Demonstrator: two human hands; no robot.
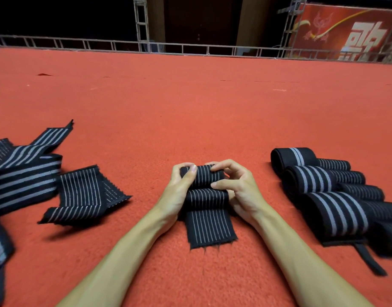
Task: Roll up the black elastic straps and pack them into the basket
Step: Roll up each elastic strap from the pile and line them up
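Strap on red carpet, centre, part-rolled, roll pinched betw. L hand & R hand, loose tail toward wearer, unrolled straps L, rolled straps R.

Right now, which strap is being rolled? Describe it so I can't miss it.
On the red carpet, between the loose pile and the finished rolls, is the strap under both hands. It alone is half rolled, thin-striped, its flat tail pointing toward the camera.
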